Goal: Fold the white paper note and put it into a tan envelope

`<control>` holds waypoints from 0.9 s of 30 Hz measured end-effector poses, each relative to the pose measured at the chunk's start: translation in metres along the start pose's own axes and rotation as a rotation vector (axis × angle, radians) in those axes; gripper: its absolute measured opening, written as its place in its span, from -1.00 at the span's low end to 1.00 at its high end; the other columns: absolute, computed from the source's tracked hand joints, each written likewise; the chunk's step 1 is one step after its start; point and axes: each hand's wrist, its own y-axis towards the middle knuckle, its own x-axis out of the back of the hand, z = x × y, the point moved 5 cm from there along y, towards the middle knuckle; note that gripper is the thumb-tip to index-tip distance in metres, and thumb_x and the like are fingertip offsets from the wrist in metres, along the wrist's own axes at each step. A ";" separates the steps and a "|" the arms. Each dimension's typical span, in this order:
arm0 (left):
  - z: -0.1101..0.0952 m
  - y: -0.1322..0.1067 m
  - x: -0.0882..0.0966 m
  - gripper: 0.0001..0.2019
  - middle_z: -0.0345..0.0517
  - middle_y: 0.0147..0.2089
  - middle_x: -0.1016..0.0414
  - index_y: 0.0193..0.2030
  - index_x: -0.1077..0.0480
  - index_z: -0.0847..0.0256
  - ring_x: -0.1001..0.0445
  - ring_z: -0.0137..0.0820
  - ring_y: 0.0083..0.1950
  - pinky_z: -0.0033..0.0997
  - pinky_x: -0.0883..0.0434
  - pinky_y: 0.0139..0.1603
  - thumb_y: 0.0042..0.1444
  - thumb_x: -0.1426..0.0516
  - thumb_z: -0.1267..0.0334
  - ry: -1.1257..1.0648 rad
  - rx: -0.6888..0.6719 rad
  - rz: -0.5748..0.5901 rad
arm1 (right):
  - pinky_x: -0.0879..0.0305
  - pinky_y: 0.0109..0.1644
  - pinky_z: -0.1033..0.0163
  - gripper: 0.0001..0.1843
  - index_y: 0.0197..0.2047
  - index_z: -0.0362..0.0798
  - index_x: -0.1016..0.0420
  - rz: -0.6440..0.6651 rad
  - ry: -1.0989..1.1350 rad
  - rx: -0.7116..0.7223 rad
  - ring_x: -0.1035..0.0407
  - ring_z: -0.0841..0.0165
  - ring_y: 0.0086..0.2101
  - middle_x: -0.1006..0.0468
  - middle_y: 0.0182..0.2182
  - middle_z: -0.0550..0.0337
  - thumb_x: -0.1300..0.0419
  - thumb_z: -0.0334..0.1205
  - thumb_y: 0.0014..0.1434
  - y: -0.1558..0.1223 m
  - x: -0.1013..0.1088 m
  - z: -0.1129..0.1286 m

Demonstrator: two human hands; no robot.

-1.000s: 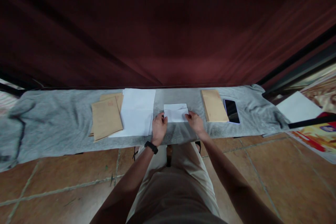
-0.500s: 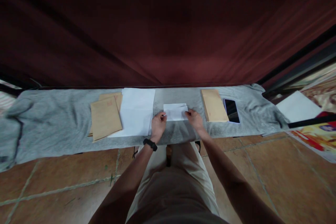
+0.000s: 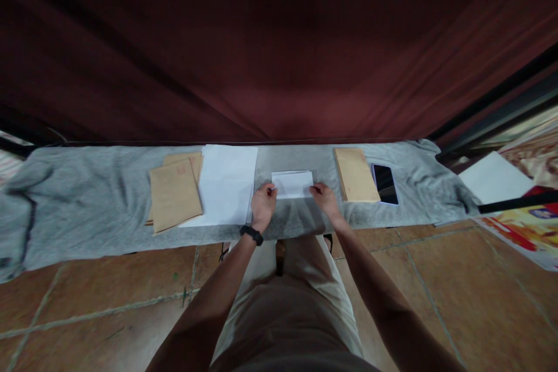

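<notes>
A white sheet of paper (image 3: 293,185), folded into a small flat rectangle, lies on the grey cloth between my hands. My left hand (image 3: 264,200) pinches its left edge, thumb and fingers closed together. At the opposite edge my right hand (image 3: 323,196) is closed on the right end. Just left of my left hand is a stack of larger white sheets (image 3: 229,186) with a crease across the middle. Brown envelopes (image 3: 175,196) overlap the left side of that stack. Another pile of brown envelopes (image 3: 356,175) sits to the right of my right hand.
A phone (image 3: 385,183) with a dark screen lies beside the right envelopes. Grey cloth (image 3: 96,203) covers the long narrow surface, with a dark red curtain (image 3: 279,70) behind it. At far right are a white sheet (image 3: 496,177) and a colourful printed package (image 3: 529,229).
The folded paper's upper layer has shifted, so its layers line up more evenly along the top and right edges. Both hands keep nearly the same place.
</notes>
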 end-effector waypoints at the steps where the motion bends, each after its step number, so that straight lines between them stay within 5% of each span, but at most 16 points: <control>1: 0.000 0.000 0.000 -0.80 -0.06 -0.21 -0.64 -0.04 -0.55 0.17 -0.57 -0.29 -0.20 -0.38 -0.39 -0.17 0.26 -0.16 0.23 -0.003 -0.002 0.001 | -0.29 -0.20 0.34 -0.72 -0.20 -0.04 -0.61 0.000 -0.034 -0.015 -0.52 0.30 -0.22 -0.67 -0.25 0.09 -0.08 -0.16 0.33 0.001 0.000 0.000; 11: 0.002 -0.008 0.005 -0.73 -0.07 -0.19 -0.63 0.06 -0.51 0.20 -0.57 -0.34 -0.20 -0.40 -0.44 -0.14 0.25 -0.14 0.30 -0.085 -0.077 0.062 | -0.29 -0.17 0.33 -0.65 -0.03 -0.01 -0.63 0.049 -0.274 -0.121 -0.56 0.26 -0.12 -0.68 -0.12 0.02 -0.05 -0.08 0.41 0.004 0.001 0.008; 27: -0.006 -0.003 0.006 -0.74 -0.04 -0.12 -0.66 0.06 -0.52 0.17 -0.60 -0.28 -0.10 -0.38 -0.42 -0.09 0.25 -0.14 0.33 0.049 0.011 0.052 | -0.30 -0.13 0.31 -0.65 0.05 -0.05 -0.51 0.006 -0.394 -0.119 -0.57 0.25 -0.12 -0.67 -0.14 0.00 0.02 -0.09 0.47 -0.003 0.001 0.021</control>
